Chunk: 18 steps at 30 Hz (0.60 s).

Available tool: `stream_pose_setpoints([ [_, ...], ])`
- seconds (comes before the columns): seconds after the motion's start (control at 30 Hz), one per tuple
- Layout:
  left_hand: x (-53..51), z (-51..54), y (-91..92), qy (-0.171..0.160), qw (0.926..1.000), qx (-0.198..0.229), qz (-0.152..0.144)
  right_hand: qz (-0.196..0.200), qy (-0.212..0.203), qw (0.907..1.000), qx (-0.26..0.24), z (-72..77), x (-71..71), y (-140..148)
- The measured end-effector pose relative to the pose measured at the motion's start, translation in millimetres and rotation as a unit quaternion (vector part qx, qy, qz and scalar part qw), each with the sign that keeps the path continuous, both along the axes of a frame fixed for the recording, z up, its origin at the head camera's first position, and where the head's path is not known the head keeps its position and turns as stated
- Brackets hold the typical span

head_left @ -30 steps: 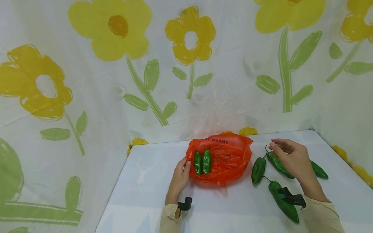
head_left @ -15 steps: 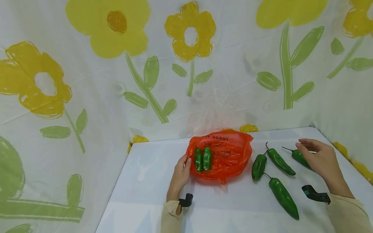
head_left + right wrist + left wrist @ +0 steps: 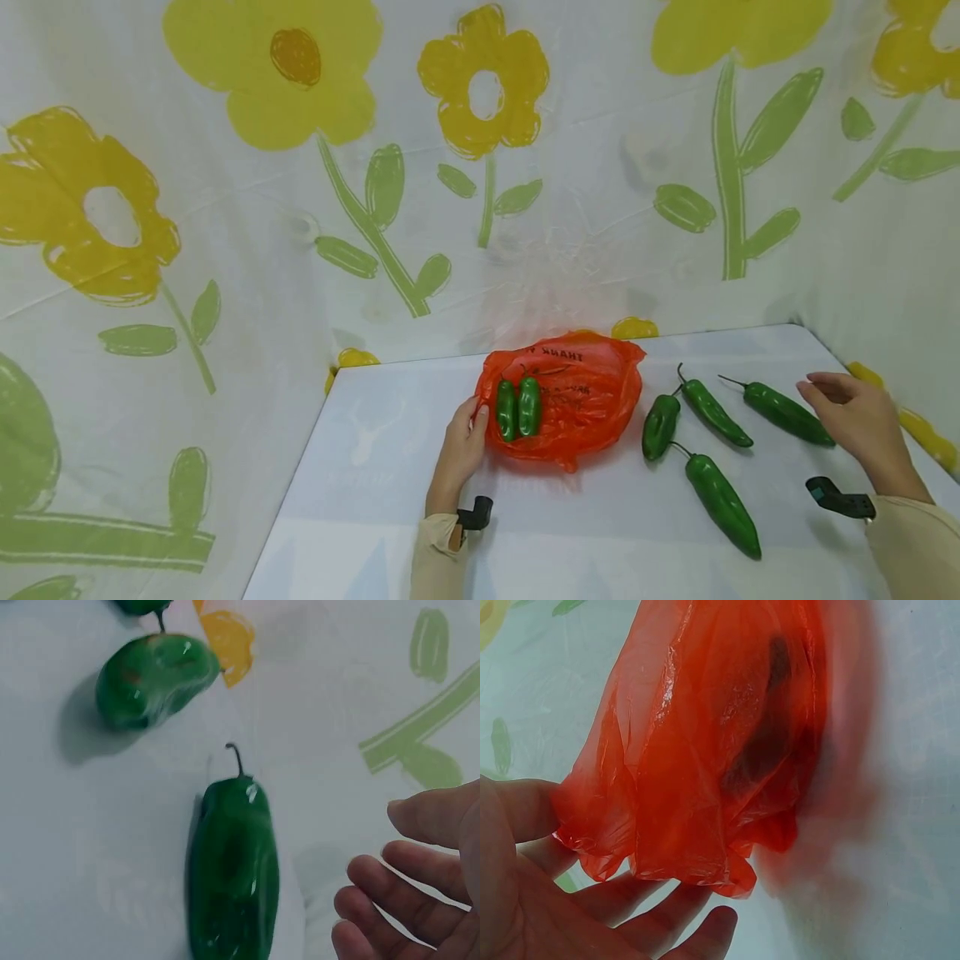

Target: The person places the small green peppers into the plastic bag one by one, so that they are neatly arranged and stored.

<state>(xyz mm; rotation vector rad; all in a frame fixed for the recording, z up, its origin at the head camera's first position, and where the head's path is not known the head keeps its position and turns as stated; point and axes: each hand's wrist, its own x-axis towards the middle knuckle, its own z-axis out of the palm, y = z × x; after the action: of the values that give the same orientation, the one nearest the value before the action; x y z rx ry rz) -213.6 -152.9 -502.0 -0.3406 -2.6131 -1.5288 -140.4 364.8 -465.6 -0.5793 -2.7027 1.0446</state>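
Observation:
The left hand (image 3: 459, 450) pinches the left edge of a red plastic bag (image 3: 592, 400); in the left wrist view its thumb and fingers (image 3: 649, 919) hold the thin film (image 3: 675, 787). Two green peppers (image 3: 507, 410) (image 3: 529, 407) lie side by side at the bag's left part. The right hand (image 3: 862, 417) hovers relaxed at the far right, holding nothing, just right of a long green pepper (image 3: 787, 413). In the right wrist view the hand (image 3: 420, 885) has loosely bent fingers, apart from the pepper (image 3: 236, 877).
Between bag and right hand lie more green peppers: a short one (image 3: 661, 427), a slim one (image 3: 714, 412) and a larger one nearer the front (image 3: 723, 505). The white table (image 3: 360, 467) meets a flowered curtain (image 3: 585, 208) at its back edge.
The right hand has moved rightward, off the slim pepper and past the rightmost one, uncovering both. The left hand keeps its hold on the bag, and the peppers lie where they were.

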Motion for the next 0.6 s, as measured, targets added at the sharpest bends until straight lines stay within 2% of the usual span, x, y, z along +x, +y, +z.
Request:
stream_pose_setpoints([
  [0.33, -0.4, -1.2, -1.0, 0.0, 1.0, 0.003, -0.001, -0.01, -0.038, 0.9992, 0.006, -27.5, -1.8, 15.7],
  [0.6, -0.7, -0.7, -0.4, -0.009, 1.0, 0.002, -0.001, -0.013, -0.078, 0.9968, 0.005, -34.3, -2.5, 20.4],
])
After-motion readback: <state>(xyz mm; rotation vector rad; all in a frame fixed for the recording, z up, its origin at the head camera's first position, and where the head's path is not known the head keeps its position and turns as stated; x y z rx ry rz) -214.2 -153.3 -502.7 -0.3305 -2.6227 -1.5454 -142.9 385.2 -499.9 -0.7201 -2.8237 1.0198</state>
